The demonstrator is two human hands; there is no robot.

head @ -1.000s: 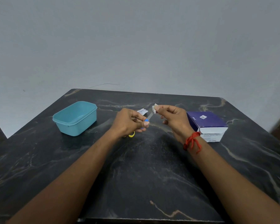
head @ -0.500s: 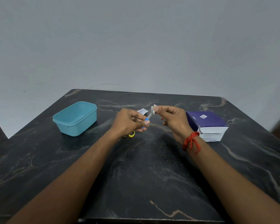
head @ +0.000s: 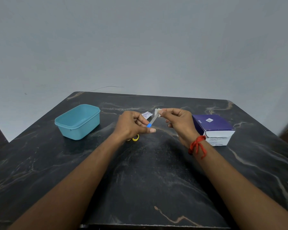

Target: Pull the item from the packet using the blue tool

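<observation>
While print stays unreadable, left hand (head: 133,124) pinching blue-tipped stick (head: 152,122), right hand (head: 176,120) pinching wrapper (head: 157,112).

Left hand (head: 131,125) and right hand (head: 178,123) raised, fingers pinched.

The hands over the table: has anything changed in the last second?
Barely. The left hand grips the blue-tipped stick as before, and the right hand pinches the white wrapper at its top; both shifted only slightly. The teal tub, purple box and yellow ring stayed put.
</observation>
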